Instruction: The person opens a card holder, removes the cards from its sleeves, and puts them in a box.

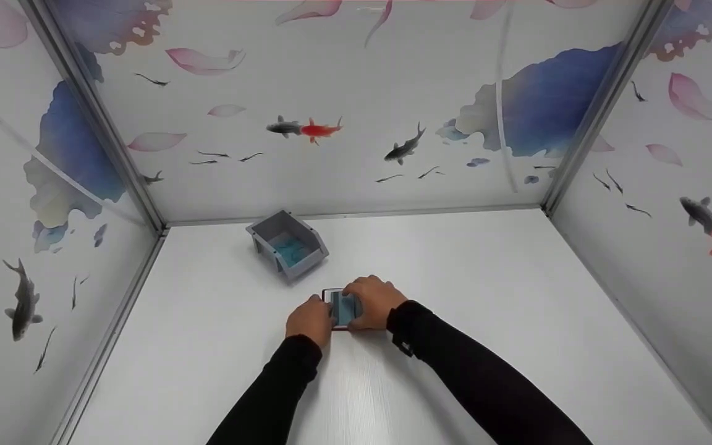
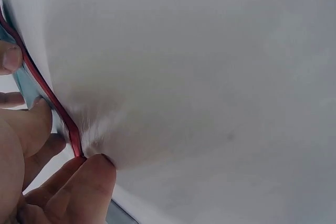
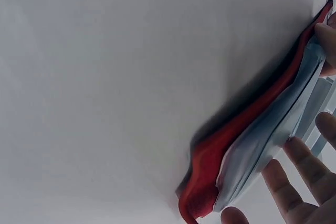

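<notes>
A flat clear-looking pouch with a red edge (image 3: 210, 156) lies on the white table, with a pale blue, pleated sheet, like a folded face mask (image 3: 262, 140), on or in it. From the head view, my left hand (image 1: 308, 321) is at its left side; the left wrist view shows fingertips (image 2: 100, 182) pinching a corner of the red border. My right hand (image 1: 379, 303) reaches over from the right, thumb and forefinger spread across the blue sheet (image 1: 342, 309). Its fairly straight fingers (image 3: 307, 171) touch the sheet's upper side. Whether the sheet is inside the pouch I cannot tell.
Behind the hands, slightly left, stands a grey plastic bin (image 1: 306, 267) with blue pieces inside. White panels printed with fish and petals (image 1: 356, 148) wall the table (image 1: 486, 266) at the back and both sides, framed in metal rails (image 1: 127, 164).
</notes>
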Demonstrator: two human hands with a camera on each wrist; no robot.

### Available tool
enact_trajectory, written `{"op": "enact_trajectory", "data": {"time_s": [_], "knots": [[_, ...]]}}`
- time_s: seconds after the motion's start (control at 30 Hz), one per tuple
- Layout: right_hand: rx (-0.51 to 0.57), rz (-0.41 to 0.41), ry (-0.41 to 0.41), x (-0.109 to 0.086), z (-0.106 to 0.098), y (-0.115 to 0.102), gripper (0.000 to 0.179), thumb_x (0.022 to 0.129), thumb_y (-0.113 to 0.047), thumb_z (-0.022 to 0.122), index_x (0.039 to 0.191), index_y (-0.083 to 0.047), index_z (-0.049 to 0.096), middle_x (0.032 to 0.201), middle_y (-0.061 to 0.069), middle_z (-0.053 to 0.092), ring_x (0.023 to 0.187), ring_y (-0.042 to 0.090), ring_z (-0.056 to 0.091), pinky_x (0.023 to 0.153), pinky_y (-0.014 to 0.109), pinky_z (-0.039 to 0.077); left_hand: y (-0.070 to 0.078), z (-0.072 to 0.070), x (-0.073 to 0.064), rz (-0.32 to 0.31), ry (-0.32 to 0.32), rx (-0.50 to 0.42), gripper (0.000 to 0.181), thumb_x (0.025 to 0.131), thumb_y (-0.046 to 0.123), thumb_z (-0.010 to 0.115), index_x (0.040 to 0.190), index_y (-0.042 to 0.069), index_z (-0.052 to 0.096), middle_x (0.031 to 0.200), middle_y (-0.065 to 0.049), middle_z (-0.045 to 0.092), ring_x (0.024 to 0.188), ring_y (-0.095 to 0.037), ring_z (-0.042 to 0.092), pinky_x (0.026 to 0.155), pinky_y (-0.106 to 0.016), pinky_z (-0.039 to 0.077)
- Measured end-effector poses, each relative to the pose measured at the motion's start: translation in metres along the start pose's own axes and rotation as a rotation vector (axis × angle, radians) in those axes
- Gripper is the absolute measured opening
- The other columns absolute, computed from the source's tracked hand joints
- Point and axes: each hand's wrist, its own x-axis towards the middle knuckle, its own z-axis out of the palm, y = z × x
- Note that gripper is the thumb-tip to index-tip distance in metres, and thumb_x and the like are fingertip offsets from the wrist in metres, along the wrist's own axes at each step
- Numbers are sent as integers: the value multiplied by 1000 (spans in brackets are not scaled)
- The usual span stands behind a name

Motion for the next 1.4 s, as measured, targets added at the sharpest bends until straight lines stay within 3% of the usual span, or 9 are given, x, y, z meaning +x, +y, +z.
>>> {"op": "enact_trajectory", "data": {"time_s": [0.23, 0.4, 0.5, 0.77, 1.0, 1.17, 1.2, 1.4], "knots": [[-104, -49, 6, 5, -4, -2, 62, 85, -39, 99, 140, -20, 78, 129, 3, 83, 112, 27, 71, 93, 54, 58, 0, -2, -1, 15, 43, 21, 11, 105, 6, 79, 109, -3, 81, 106, -17, 79, 97, -34, 82, 89, -48, 68], [-192, -95, 25, 6, -7, -2, 63, 83, -45, 101, 137, -22, 78, 122, 2, 83, 111, 27, 71, 103, 66, 56, 0, -3, -2, 26, 42, 32, 15, 110, 8, 73, 108, -2, 83, 105, -17, 78, 97, -33, 82, 88, -47, 68], [-212, -83, 19, 6, -9, -1, 64, 82, -46, 101, 137, -24, 78, 122, 1, 83, 112, 26, 71, 105, 66, 56, -1, -5, -2, 38, 38, 53, 15, 109, 11, 75, 108, 0, 85, 105, -16, 78, 97, -32, 82, 88, -45, 68], [-79, -26, -25, 0, -24, 8, 63, 85, -39, 100, 140, -20, 76, 126, 3, 83, 108, 23, 71, 99, 50, 61, -3, -3, -6, 86, 56, 89, 10, 99, 8, 87, 105, 0, 85, 106, -19, 78, 94, -34, 81, 86, -47, 69], [16, 19, -21, -4, -44, 17, 70, 90, -32, 97, 152, -20, 64, 142, 6, 76, 123, 25, 72, 108, 50, 62, -5, 3, -5, 94, 101, 106, 7, 99, 6, 86, 103, 0, 84, 105, -19, 77, 91, -34, 81, 84, -47, 69], [77, 57, 33, 4, -51, 11, 68, 92, -34, 96, 151, -21, 64, 144, 7, 75, 129, 27, 72, 111, 50, 62, -3, 6, -3, 80, 91, 117, 8, 101, 7, 84, 105, 0, 85, 105, -18, 78, 91, -32, 82, 84, -45, 69], [95, 56, 53, 6, -52, 8, 68, 92, -34, 96, 151, -21, 64, 143, 8, 75, 129, 28, 72, 111, 50, 62, -3, 8, -2, 79, 94, 114, 8, 101, 7, 83, 105, 0, 85, 106, -18, 78, 90, -32, 82, 83, -45, 69], [110, 21, 204, 33, -44, -15, 63, 93, -30, 96, 146, -11, 68, 142, 12, 76, 126, 32, 73, 107, 54, 63, -21, 53, 22, 75, 120, 123, 15, 104, 4, 75, 113, -1, 86, 126, -18, 81, 95, -31, 83, 84, -46, 70]]}}
